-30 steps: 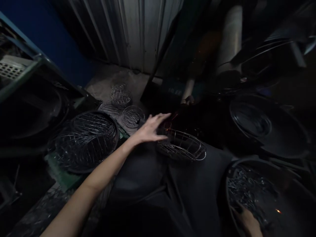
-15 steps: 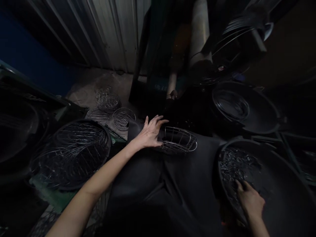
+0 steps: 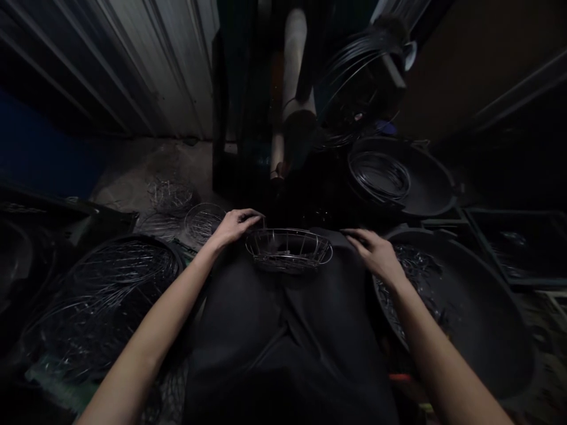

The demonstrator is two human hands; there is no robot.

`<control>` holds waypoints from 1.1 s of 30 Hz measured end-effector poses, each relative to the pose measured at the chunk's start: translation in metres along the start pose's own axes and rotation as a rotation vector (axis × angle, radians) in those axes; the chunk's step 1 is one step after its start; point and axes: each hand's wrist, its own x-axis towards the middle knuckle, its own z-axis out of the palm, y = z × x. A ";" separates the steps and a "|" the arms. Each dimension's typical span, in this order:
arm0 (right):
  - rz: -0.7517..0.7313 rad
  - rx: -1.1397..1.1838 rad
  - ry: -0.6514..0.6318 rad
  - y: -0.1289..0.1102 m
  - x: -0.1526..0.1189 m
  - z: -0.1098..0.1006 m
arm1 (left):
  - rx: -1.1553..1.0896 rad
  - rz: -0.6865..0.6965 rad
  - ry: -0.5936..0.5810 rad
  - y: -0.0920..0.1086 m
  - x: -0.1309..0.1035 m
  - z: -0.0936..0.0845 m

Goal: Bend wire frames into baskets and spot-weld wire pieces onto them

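A small oval wire basket (image 3: 289,248) rests on the dark apron (image 3: 283,301) over my lap, with a wire loop at each end. Just left of the basket is my left hand (image 3: 237,227), fingers pinched together near a thin dark tip; what they hold, if anything, is too small to name. To the right, apart from the basket, my right hand (image 3: 374,252) is also pinched, around something small and dark that I cannot make out. A large black pan (image 3: 482,319) with small metal pieces (image 3: 414,265) lies beyond my right wrist.
A round tub of bent wires (image 3: 115,283) stands at the left. Several wire baskets (image 3: 170,192) lie on the floor ahead. A second pan (image 3: 427,189) holds a coil of wire (image 3: 381,175) at the right. A machine with a pale pipe (image 3: 295,59) stands in front.
My right hand has come up out of the pan towards the basket. My left hand has drawn back left from the basket, its spread fingers now pinched. The view has shifted right.
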 end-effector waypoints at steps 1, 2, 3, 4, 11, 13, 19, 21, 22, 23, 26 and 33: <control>-0.012 0.027 -0.061 -0.004 0.008 0.002 | -0.015 -0.007 0.001 -0.002 0.003 0.001; -0.015 0.050 -0.120 -0.007 0.015 0.005 | -0.033 -0.008 -0.006 -0.003 0.005 0.002; -0.013 0.068 -0.174 -0.008 0.020 0.007 | -0.051 -0.002 -0.016 -0.004 0.008 0.002; -0.010 0.083 -0.227 -0.008 0.023 0.008 | -0.068 0.003 -0.029 -0.005 0.009 0.002; -0.194 0.068 -0.505 -0.010 0.006 -0.005 | 0.044 0.166 -0.046 0.009 -0.030 0.000; -0.322 0.004 -0.614 -0.021 -0.019 -0.008 | 0.109 0.262 -0.092 0.014 -0.063 -0.003; -0.548 -0.115 -0.749 -0.080 -0.116 0.021 | 0.136 0.193 -0.215 0.018 -0.145 -0.017; -0.560 -0.082 -0.776 -0.093 -0.133 0.031 | 0.108 0.141 -0.223 0.014 -0.157 -0.017; -0.564 -0.062 -0.776 -0.095 -0.135 0.032 | 0.096 0.123 -0.217 0.012 -0.161 -0.015; -0.564 -0.040 -0.756 -0.095 -0.134 0.031 | 0.086 0.112 -0.199 0.009 -0.164 -0.013; -0.424 -0.016 -0.492 -0.078 -0.110 0.015 | 0.047 0.099 -0.082 0.005 -0.170 -0.001; 0.155 0.003 -0.425 -0.033 -0.039 0.018 | -0.028 0.036 0.131 0.003 -0.186 0.027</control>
